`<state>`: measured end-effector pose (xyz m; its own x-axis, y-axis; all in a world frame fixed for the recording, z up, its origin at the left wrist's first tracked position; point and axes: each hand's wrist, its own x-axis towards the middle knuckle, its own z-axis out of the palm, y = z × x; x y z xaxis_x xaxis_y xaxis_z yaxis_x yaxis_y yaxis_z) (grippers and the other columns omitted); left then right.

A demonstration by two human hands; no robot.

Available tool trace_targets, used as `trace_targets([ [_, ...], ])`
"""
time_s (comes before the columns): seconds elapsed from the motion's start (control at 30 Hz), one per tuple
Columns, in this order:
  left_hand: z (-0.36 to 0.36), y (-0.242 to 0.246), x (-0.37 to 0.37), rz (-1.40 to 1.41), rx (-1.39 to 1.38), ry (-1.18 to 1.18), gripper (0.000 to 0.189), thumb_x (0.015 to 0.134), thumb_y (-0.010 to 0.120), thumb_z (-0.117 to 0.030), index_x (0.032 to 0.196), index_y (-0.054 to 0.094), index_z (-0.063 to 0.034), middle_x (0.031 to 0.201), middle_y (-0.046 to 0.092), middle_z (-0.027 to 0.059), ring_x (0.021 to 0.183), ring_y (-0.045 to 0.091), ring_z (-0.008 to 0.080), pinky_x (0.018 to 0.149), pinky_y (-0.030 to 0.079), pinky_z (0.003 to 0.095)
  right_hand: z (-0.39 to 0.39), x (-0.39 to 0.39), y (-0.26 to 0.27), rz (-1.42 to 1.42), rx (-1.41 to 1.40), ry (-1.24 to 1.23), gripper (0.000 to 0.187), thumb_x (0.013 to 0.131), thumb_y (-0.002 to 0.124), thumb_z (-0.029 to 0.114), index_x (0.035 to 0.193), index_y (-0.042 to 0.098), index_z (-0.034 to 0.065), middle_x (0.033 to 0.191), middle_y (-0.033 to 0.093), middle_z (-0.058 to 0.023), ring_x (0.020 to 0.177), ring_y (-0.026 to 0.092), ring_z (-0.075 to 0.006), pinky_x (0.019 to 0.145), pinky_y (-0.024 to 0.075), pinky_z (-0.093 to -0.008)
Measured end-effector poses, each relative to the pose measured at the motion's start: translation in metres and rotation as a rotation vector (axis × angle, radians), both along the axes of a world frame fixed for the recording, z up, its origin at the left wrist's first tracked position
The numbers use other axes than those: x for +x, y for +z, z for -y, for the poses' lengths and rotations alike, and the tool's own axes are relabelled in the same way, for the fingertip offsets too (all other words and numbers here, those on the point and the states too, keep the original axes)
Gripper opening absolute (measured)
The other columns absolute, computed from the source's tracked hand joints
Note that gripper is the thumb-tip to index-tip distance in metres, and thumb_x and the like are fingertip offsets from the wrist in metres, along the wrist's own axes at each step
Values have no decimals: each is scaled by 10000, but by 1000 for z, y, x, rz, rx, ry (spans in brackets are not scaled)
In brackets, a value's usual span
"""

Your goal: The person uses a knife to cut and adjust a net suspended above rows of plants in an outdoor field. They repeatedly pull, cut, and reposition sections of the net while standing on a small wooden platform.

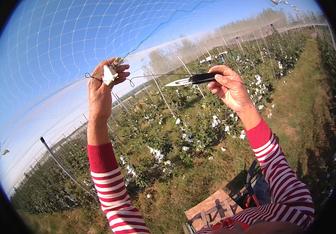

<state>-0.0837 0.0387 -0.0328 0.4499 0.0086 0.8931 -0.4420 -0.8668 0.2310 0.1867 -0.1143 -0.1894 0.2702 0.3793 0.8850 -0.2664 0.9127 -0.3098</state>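
Note:
My right hand (229, 86) grips a white netting needle (182, 82) wound with black twine, its pointed tip facing left. Black cord (153, 75) runs from the needle across to my left hand (99, 87), with small loops on either side of that hand. Raised against the net, the left hand holds a white scrap (109, 75), paper or cloth, and a grey-brown tuft (116, 63) above it. A dark green line (156, 29) in the white mesh net (68, 32) leads up and right from this spot. The left thumb is hard to make out.
Below me is a wooden board platform (211, 207) beside machinery with a red-and-black lever (252, 184). Rows of orchard trees (162, 128) carry many white bags or scraps. A metal post (65, 166) leans at left; a grassy lane (302, 96) runs along the right.

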Motion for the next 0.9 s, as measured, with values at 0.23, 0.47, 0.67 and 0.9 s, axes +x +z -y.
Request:
trace_targets([
  [0.23,-19,3,33,367,168,73,379,1040,359,-223,1311,464,19,1113,650,174,1016,648,237,897,523,353,-2,6,-78,-121,-206,199,225,924,611,118,1118,592,7,904,674,-82,729,679,-143,574,533,-225],
  [0.47,-31,65,52,685,311,224,325,1030,397,-187,1261,511,10,1184,606,154,1107,588,242,931,479,359,1,-15,-135,-376,-188,506,186,930,592,102,1092,617,15,871,673,-124,684,634,-162,593,465,-269],
  [0.67,19,49,81,801,581,459,249,1021,409,-152,1155,577,-26,1231,574,141,1164,549,274,978,467,375,19,-23,-140,-370,-207,500,166,934,589,123,1068,625,32,865,674,-155,657,627,-170,588,458,-278],
  [0.9,21,22,73,755,688,529,162,993,480,-129,971,591,-13,1119,627,124,1051,607,244,838,532,357,31,-23,-120,-337,-84,684,235,937,574,110,1165,586,52,881,655,-133,672,614,-155,584,454,-252],
])
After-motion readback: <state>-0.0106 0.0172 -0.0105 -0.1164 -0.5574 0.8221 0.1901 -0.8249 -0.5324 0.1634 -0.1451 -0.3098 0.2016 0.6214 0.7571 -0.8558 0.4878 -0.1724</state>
